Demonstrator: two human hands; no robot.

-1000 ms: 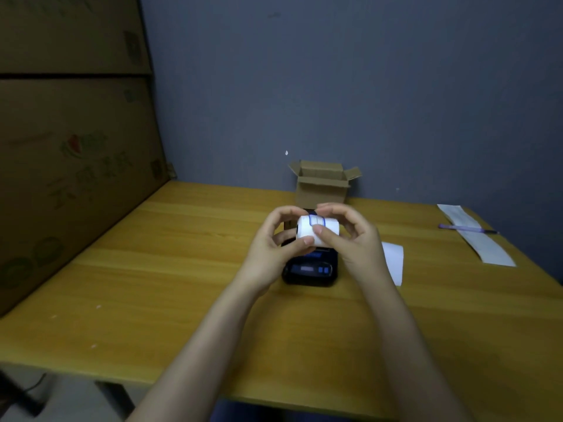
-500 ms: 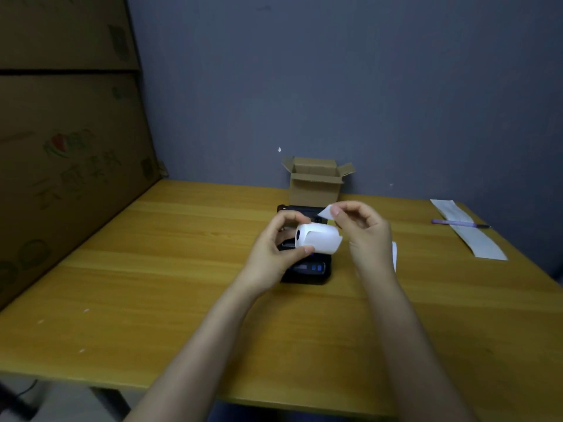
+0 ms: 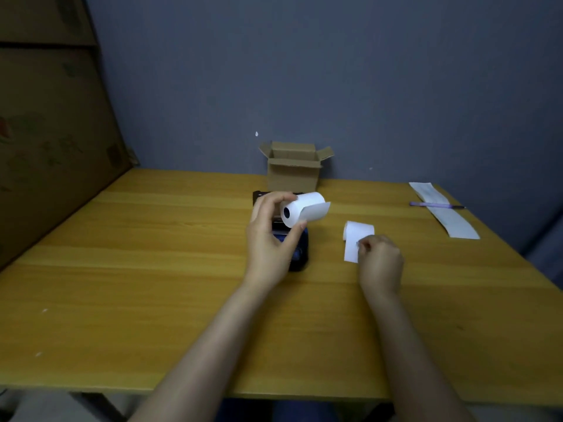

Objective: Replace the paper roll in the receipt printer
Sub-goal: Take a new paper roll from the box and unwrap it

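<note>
My left hand (image 3: 268, 239) grips a new white paper roll (image 3: 300, 208) between thumb and fingers, holding it just above the black receipt printer (image 3: 300, 254). The roll's loose end sticks out to the right. The hand covers most of the printer, whose lid stands open behind the roll. My right hand (image 3: 379, 260) rests on the table to the right of the printer. Its fingers are pinched together at the near edge of a short curled piece of white paper (image 3: 358, 233) that lies flat. I cannot tell whether the fingers hold anything small.
A small open cardboard box (image 3: 294, 169) stands behind the printer against the grey wall. A long printed receipt strip (image 3: 451, 220) with a purple pen (image 3: 435, 205) across it lies at the far right. Large cardboard sheets (image 3: 54, 132) lean along the left side of the wooden table (image 3: 152, 269).
My right hand let go of the roll's loose end and dropped right onto the paper piece on the table. My left hand keeps the roll, turned so its core faces me.
</note>
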